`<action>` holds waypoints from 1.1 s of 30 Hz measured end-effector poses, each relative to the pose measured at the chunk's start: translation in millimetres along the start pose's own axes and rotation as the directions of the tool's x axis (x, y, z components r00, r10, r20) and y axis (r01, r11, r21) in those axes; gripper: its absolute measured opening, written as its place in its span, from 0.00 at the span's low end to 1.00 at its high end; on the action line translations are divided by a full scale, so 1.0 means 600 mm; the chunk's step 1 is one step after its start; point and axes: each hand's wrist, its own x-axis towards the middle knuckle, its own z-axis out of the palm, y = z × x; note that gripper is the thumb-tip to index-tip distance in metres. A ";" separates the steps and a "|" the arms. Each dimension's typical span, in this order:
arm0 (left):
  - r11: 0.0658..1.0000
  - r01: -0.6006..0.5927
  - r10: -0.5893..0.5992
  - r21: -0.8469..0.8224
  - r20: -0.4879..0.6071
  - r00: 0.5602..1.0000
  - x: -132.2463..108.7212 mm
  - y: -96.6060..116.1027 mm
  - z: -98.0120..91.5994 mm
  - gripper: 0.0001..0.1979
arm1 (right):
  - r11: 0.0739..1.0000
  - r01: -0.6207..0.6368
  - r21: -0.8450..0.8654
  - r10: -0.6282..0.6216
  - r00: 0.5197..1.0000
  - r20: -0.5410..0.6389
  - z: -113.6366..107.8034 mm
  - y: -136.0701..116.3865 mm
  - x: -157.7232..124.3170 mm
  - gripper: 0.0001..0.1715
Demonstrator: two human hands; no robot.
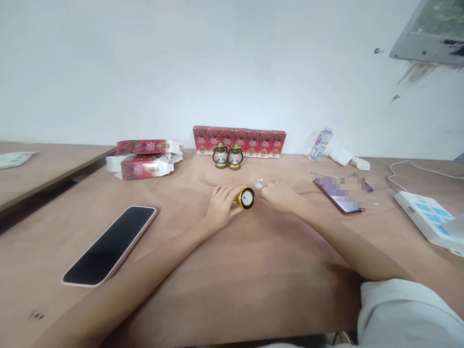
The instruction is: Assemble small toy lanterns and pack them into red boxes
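In the middle of the table my left hand (221, 207) is wrapped round a small lantern (247, 198) lying on its side. Its round base faces me, with a gold rim, a dark ring and a white disc in the centre. My right hand (277, 197) is just to the right of the base, its fingers curled closed. Whether those fingertips hold anything is hidden. Two more small lanterns (235, 157), dark bronze and gold with clear glass, stand upright behind my hands. Small white scraps (259, 183) lie between the hands, a little farther back.
A row of red boxes (239, 141) stands against the wall, with opened red boxes (147, 166) at left. Phones lie at left (110, 246) and right (339, 195). A plastic bottle (321, 143), crumpled tissues (344, 157) and a white power strip (427, 217) are on the right.
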 end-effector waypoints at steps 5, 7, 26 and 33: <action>0.997 0.050 -0.052 -0.062 -0.033 0.998 0.000 -0.001 0.000 0.24 | 0.997 -0.047 0.066 0.050 0.998 -0.044 -0.017 0.000 -0.001 0.06; 0.991 0.082 -0.088 -0.103 -0.051 0.995 0.001 -0.002 -0.001 0.24 | 0.979 -0.082 0.187 0.109 0.985 -0.134 -0.020 -0.002 -0.001 0.07; 0.992 0.088 -0.094 -0.087 -0.074 0.993 -0.004 -0.009 0.001 0.20 | 0.846 0.397 0.355 -0.095 0.769 -0.633 0.005 -0.032 0.001 0.11; 0.990 0.109 -0.111 -0.093 -0.018 0.994 -0.007 -0.007 0.003 0.21 | 0.791 0.442 0.423 -0.173 0.824 -0.539 -0.026 -0.024 -0.006 0.07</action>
